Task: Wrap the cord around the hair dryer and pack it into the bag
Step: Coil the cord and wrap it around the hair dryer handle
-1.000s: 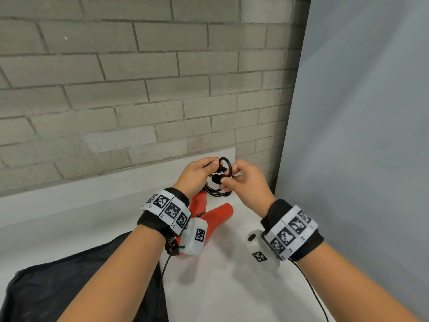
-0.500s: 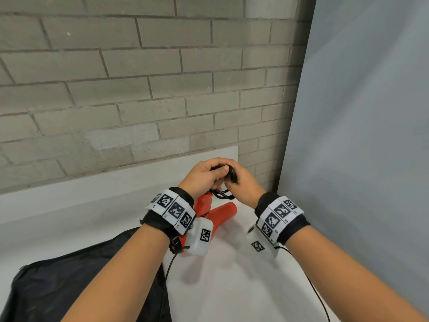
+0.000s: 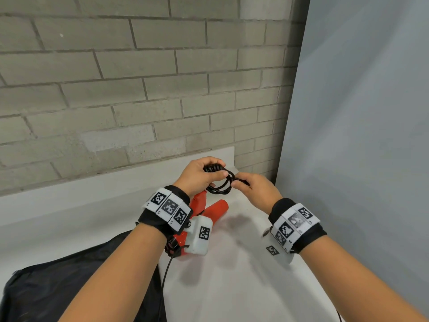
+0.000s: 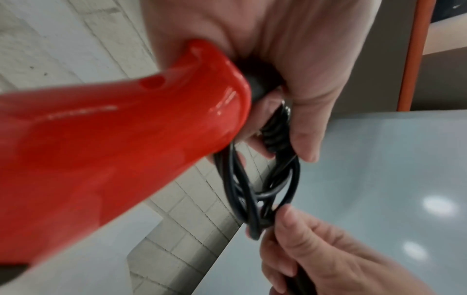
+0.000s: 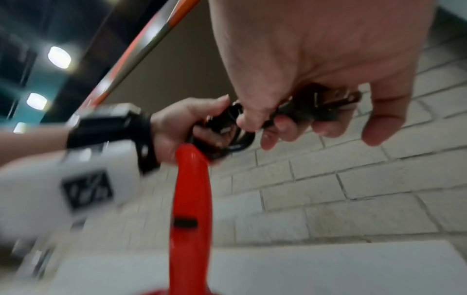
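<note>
L hand (image 3: 199, 175) grips red dryer (image 3: 216, 208) handle + cord (image 3: 220, 184) coils, R hand (image 3: 257, 191) pinches plug end, black bag (image 3: 69, 287) near-left

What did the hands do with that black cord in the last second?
Half a second ago the hands were pressed together over the cord; now the right hand has drawn away to the right, pinching the plug end, so the cord loops show again. The left hand still grips the coil at the end of the dryer handle. The bag lies where it was.
</note>
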Tool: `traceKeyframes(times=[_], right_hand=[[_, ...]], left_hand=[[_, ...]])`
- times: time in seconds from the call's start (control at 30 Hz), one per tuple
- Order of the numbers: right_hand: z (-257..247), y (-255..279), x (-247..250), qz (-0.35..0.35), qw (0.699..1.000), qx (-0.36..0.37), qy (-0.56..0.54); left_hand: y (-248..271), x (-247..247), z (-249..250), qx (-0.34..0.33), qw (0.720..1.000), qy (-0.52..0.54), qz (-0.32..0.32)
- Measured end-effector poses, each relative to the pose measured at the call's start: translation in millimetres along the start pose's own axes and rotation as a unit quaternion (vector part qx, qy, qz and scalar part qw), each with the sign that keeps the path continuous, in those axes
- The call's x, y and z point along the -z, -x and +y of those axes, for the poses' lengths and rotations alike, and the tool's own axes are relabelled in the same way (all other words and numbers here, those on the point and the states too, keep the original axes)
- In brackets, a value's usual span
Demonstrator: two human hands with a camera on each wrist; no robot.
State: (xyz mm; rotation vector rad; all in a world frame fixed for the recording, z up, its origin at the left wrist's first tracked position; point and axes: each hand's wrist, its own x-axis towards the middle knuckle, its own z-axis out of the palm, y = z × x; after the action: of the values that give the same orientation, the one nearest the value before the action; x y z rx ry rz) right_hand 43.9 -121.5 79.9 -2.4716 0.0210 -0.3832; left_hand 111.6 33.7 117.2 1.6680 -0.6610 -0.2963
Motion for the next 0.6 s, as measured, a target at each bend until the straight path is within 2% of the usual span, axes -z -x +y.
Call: traceKeyframes(times=[0.07, 0.13, 0.2, 0.3, 0.47, 0.6], right_hand=[[-1, 1, 6, -0.014, 0.998, -0.005, -0.059], [-3, 3, 14, -0.009, 0.998, -0.011, -0.056], [-5, 4, 18, 0.037, 0.999, -0.007, 0.019], [-14, 4, 24, 0.117, 0.983, 0.0, 0.138], [-32, 10, 34, 0.189, 0.958, 0.012, 0.214], [-44, 17, 34, 0.216, 0.948, 0.032, 0.233]], left_hand=[[2, -1, 0, -0.003, 1.0, 0.011, 0.006], [5, -1, 1, -0.001, 1.0, 0.019, -0.004], [7, -3, 1, -0.006, 1.0, 0.007, -0.017], [7, -6, 0, -0.015, 0.999, -0.025, -0.029], [9, -9, -2, -0.025, 0.996, -0.081, -0.039], [12, -11, -1, -0.039, 0.991, -0.12, -0.049]])
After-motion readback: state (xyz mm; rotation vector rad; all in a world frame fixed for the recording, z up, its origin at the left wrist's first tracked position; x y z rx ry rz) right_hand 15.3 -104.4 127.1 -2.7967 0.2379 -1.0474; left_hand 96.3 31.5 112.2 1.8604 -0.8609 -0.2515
